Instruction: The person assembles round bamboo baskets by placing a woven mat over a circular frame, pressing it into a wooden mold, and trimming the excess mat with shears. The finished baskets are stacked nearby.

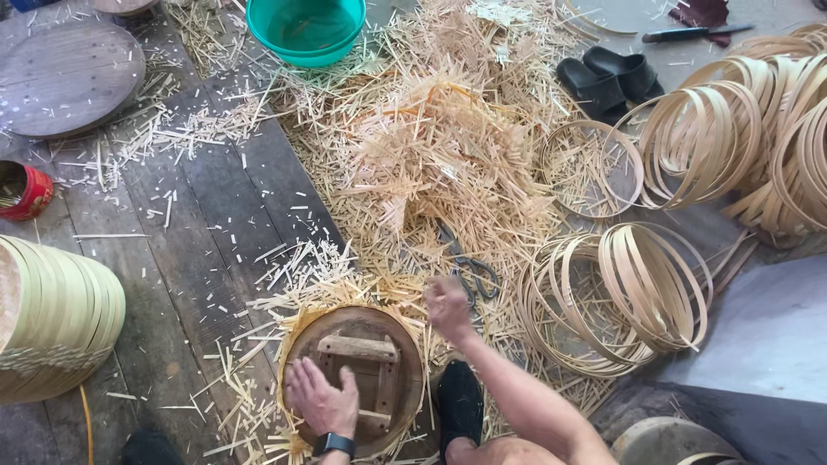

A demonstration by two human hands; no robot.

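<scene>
Head view: left hand (323, 400) flat, fingers spread, pressing on the round wooden form (357, 375), which sits at bottom centre on the plank floor (198, 224) with bamboo strips fanning out from under its rim. Black watch (334, 444) on that wrist. Right hand (448, 308) loosely curled, just right of the form's top edge; looks like it pinches strip ends, can't tell for sure. Scissors (472, 267) lie just beyond the right hand in the bamboo offcut pile (439, 146). Bamboo hoops (637, 293) stacked to the right, more hoops (758, 129) top right. Green basin (306, 30) top centre, black sandals (607, 77) beside the pile, red tin (24, 189) left, stacked woven trays (52, 319) at left edge.
</scene>
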